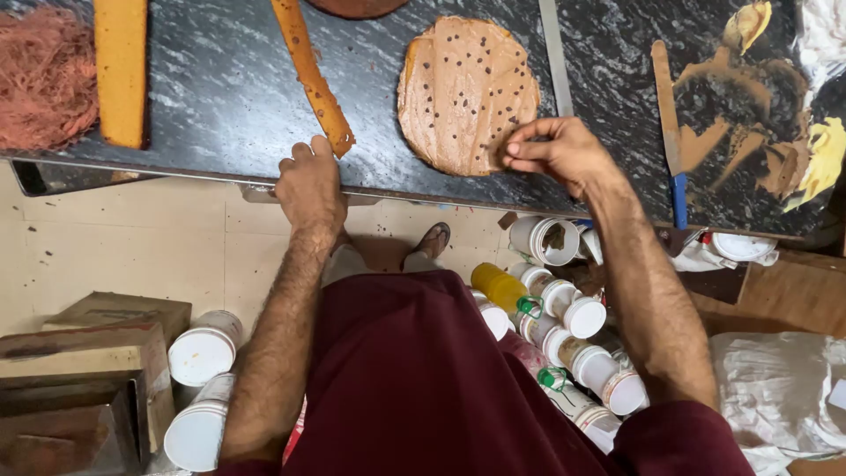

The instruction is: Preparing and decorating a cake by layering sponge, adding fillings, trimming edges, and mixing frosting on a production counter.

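Item: round cake layer [463, 92], brown-iced and dotted with dark chips, lying flat on the dark marbled surface [229, 97]. I log my right hand [560, 154] at its near-right edge, fingers [520, 150] pinched together, apparently on something too small to tell; the cake lies up-left of them. Left hand [310, 181] rests loosely curled on the surface edge, touching a long cake strip [313, 75]. Tubs [564, 304] stand on the floor below.

Dark marble counter [220, 97], beige tiled floor [132, 247]
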